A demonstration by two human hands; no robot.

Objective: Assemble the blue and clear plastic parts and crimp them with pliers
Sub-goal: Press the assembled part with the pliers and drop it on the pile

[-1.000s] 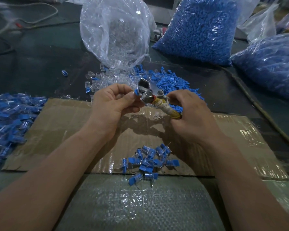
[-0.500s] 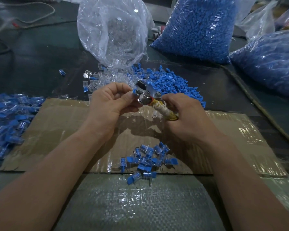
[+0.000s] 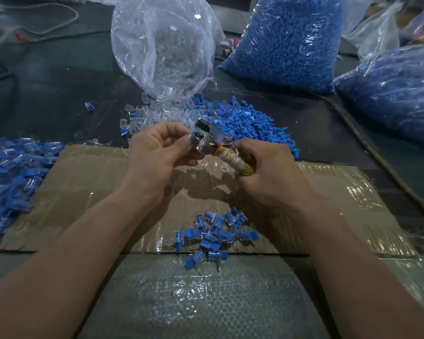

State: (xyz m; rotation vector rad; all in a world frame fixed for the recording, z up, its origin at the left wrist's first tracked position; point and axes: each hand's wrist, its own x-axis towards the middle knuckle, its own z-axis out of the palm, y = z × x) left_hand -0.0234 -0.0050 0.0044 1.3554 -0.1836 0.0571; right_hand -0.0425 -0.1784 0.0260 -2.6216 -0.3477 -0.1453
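My left hand [image 3: 157, 152] pinches a small blue and clear part [image 3: 194, 137] between thumb and fingers and holds it at the jaws of the metal pliers [image 3: 212, 138]. My right hand [image 3: 267, 172] grips the pliers' cloth-wrapped handle [image 3: 233, 160]. Both hands hover above the taped cardboard sheet [image 3: 340, 192]. A small heap of assembled blue-and-clear parts [image 3: 213, 231] lies on the cardboard's near edge. Loose blue parts [image 3: 250, 123] and loose clear parts [image 3: 152, 113] are piled just behind my hands.
An open clear bag of clear parts [image 3: 164, 47] stands behind the piles. Two full bags of blue parts [image 3: 287, 37] [image 3: 389, 94] sit at the back right. Bagged assembled parts [image 3: 8, 182] lie at the left. A cord [image 3: 367, 143] runs along the right.
Both hands stay together with the part at the pliers' jaws; they have hardly shifted. The view has drifted slightly.
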